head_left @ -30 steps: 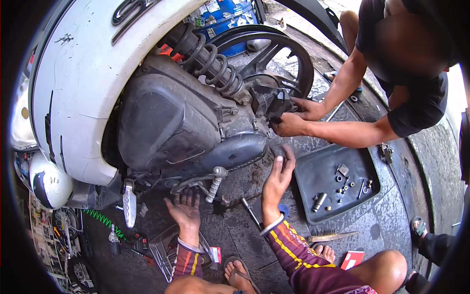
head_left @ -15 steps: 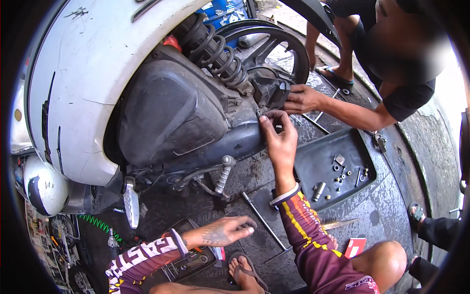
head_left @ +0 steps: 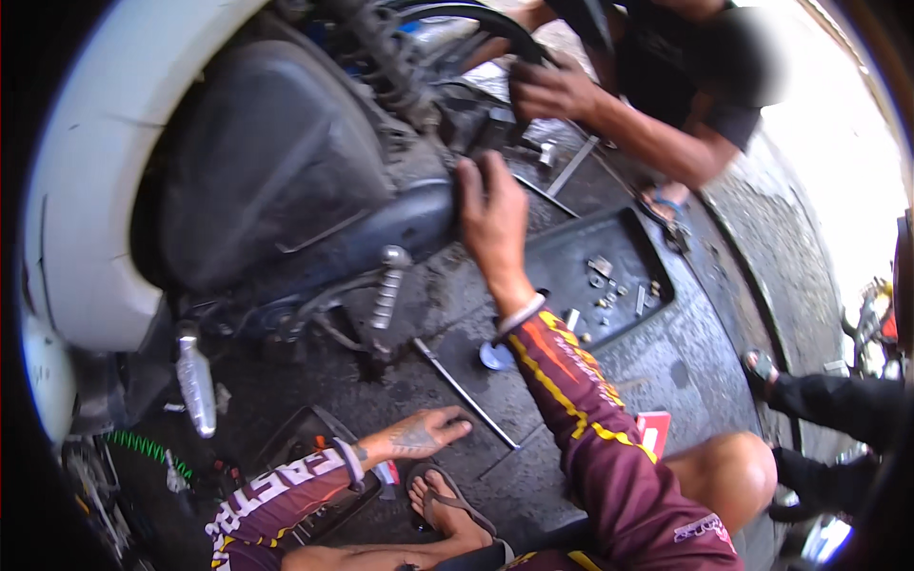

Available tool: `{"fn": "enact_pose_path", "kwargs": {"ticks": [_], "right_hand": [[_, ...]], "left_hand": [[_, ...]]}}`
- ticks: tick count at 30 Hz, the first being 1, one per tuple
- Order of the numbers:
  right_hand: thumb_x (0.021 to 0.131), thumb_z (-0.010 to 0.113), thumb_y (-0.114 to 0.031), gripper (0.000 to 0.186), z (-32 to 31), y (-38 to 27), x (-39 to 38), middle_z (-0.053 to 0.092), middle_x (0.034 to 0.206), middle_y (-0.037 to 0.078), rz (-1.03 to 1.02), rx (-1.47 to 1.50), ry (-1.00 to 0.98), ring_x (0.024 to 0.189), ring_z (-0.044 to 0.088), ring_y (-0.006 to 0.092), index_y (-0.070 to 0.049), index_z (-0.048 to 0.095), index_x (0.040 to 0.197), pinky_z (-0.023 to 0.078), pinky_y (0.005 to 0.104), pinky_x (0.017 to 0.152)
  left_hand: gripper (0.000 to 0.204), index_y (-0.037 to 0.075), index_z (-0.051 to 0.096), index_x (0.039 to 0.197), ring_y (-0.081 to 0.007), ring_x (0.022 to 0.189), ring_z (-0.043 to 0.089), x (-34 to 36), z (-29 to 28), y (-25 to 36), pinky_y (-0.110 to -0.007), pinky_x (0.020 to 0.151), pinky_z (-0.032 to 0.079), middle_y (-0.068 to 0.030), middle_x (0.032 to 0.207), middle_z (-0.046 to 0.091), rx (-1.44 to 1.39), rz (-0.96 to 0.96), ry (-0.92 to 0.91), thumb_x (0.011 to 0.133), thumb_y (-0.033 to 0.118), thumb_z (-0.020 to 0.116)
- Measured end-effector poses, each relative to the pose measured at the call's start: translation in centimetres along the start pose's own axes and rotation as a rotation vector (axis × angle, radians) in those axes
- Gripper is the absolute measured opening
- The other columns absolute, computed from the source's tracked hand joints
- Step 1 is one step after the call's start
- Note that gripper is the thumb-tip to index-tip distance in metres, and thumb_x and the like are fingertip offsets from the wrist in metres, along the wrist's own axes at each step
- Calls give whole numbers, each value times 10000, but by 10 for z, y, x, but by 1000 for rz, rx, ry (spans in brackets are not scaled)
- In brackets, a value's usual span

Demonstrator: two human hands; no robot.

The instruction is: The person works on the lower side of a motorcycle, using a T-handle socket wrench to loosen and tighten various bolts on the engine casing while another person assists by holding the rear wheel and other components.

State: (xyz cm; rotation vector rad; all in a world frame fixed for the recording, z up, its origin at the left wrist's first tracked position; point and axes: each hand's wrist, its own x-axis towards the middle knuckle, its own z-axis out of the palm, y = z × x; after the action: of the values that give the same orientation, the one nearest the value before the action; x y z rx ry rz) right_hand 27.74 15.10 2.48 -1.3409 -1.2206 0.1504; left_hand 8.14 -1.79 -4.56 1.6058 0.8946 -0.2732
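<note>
My right hand reaches up to the rear end of the motor scooter's dark drive-case cover. Its thumb and fingertips are at the case, smeared by motion, so I cannot see whether they hold anything. Low over the floor, my left hand holds nothing; its fingers are stretched out and the thumb is apart. Above my right hand stands the coil-spring shock absorber, beside a black air-box-like cover. A co-worker's hand is by the rear wheel.
A black tray holding small nuts and metal parts lies right of my right forearm. A long metal bar tool rests between my arms. The kick lever and footrest stick out from the scooter. A red-and-white packet lies by my knee.
The view has shifted, so the scooter sits further up and left. The co-worker's hand has moved from the black bracket up toward the wheel. My right hand stays at the case's rear end.
</note>
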Motion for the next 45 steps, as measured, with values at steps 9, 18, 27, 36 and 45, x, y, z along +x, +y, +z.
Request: {"fn": "enact_pose_path", "kwargs": {"ticks": [9, 18, 27, 36, 45], "right_hand": [[934, 517, -205, 201, -2, 30, -15, 587, 732, 177, 203, 102, 144, 677, 555, 286, -9, 540, 969, 451, 378, 620], [836, 567, -255, 245, -243, 191, 43, 652, 980, 226, 404, -1312, -656, 939, 635, 367, -81, 679, 967, 507, 457, 793], [836, 509, -191, 248, -228, 240, -84, 639, 1002, 179, 590, -1258, -364, 947, 621, 371, -82, 620, 1029, 505, 475, 791], [799, 525, -40, 347, -216, 266, -69, 558, 1079, 135, 338, -1030, -566, 1046, 550, 318, -160, 551, 1123, 502, 439, 798], [828, 538, -110, 372, -224, 312, -23, 493, 1261, 66, -421, -784, -1100, 1155, 482, 258, -210, 553, 1186, 476, 383, 883]], "left_hand": [[404, 6, 555, 1123, -298, 963, 616, 23, -13, 31, -376, 827, 448, -200, 982, 636, 41, 72, -36, 938, 357, 477], [327, 23, 574, 1118, -137, 849, 612, 63, -38, 12, -275, 769, 474, -55, 930, 633, -553, 449, -19, 967, 289, 459], [334, 21, 572, 1118, -186, 835, 644, -13, -56, -31, -315, 768, 507, -87, 937, 646, -943, 279, 434, 979, 277, 407], [306, 40, 538, 1155, -184, 858, 633, -19, -6, -18, -317, 775, 496, -89, 970, 632, -1058, 222, 641, 979, 249, 401], [347, 63, 470, 1238, -220, 929, 614, 5, -27, 37, -342, 778, 502, -105, 1041, 595, -973, 250, 809, 982, 286, 399]]}}
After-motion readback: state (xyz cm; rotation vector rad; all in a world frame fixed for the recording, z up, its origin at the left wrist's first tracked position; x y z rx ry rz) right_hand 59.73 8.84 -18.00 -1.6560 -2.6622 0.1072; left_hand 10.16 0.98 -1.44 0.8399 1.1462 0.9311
